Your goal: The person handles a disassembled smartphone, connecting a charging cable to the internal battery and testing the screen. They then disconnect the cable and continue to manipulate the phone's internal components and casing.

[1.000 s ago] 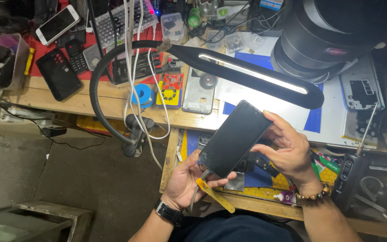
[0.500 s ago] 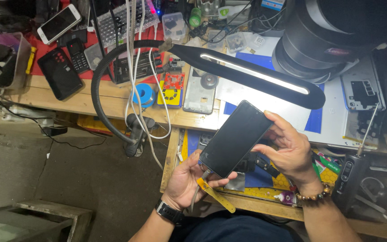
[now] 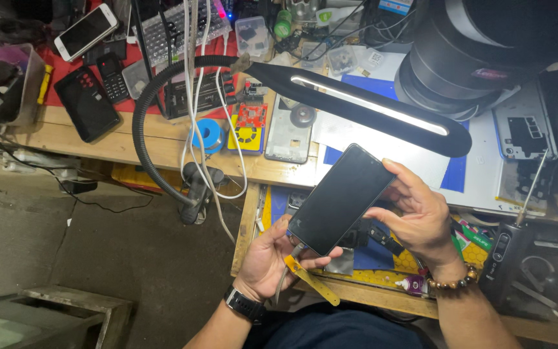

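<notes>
Holding a dark phone (image 3: 343,199) tilted above the counter (image 3: 130,145), both hands were closed on it: the left hand (image 3: 269,262) cupped the lower end, thumb pressed on the bottom edge, while the right hand (image 3: 421,223) pinched the upper right side between thumb and fingers. The phone sat in mid-air, screen up, just under the black lamp head (image 3: 369,106) and over a blue and yellow mat (image 3: 382,255). A yellow strip (image 3: 311,281) hung below the left hand, beside a thin pale cable; whether either was attached to the phone could not be told. Risks, as judged: the grip rested on edges only, so a slip of the left thumb could drop the phone onto the tools below or off the counter's front edge to the floor (image 3: 66,245); raising it could knock the lamp head, which lay close above. Open room was scarce. The counter was crowded with a white phone (image 3: 85,31), a dark handset (image 3: 88,103), a blue tape roll (image 3: 209,134), an opened phone back (image 3: 289,126) and white cables (image 3: 192,97); the lamp's gooseneck (image 3: 146,139) arched to the left. Free space lay mainly toward the body and left over the floor.
</notes>
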{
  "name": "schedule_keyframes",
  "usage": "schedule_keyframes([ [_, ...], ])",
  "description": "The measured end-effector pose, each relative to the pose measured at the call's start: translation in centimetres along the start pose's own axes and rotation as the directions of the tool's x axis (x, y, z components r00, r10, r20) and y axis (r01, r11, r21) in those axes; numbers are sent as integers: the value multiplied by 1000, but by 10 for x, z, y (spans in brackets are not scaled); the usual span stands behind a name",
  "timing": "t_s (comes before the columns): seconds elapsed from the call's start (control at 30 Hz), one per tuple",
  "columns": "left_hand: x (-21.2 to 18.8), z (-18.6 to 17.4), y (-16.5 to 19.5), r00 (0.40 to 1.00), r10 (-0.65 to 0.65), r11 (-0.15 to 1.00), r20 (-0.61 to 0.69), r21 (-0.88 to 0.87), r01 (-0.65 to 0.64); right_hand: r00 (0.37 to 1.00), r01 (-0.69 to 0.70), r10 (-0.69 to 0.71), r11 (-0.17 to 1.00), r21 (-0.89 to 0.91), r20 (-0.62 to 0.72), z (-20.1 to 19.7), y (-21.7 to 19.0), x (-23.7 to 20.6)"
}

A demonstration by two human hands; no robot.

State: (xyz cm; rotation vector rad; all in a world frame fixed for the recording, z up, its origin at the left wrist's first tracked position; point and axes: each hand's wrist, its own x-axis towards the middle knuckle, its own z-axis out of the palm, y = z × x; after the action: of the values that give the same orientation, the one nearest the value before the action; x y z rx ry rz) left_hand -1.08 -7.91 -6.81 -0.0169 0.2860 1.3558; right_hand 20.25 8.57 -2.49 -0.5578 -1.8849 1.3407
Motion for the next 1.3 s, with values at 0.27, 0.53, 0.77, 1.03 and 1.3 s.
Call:
schedule_keyframes([
  [0.27,0,1,1,1000,10,1000,16,14,-10,1000,28,-28,1000,-2,4,0,1,2],
  [0.53,2,0,2,1000,-6,1000,16,-10,6,1000,-3,3,1000,6,2,0,2,0],
  [0.77,2,0,1,999,3,1000,32,-15,-3,999,34,-34,999,-34,5,0,-1,0],
  [1.03,0,-1,0,1000,-11,1000,-11,-15,11,999,35,-35,999,14,2,1,0,1],
  [1.3,1,-2,1,1000,-14,999,0,-36,14,999,40,-40,999,8,7,1,2,2],
])
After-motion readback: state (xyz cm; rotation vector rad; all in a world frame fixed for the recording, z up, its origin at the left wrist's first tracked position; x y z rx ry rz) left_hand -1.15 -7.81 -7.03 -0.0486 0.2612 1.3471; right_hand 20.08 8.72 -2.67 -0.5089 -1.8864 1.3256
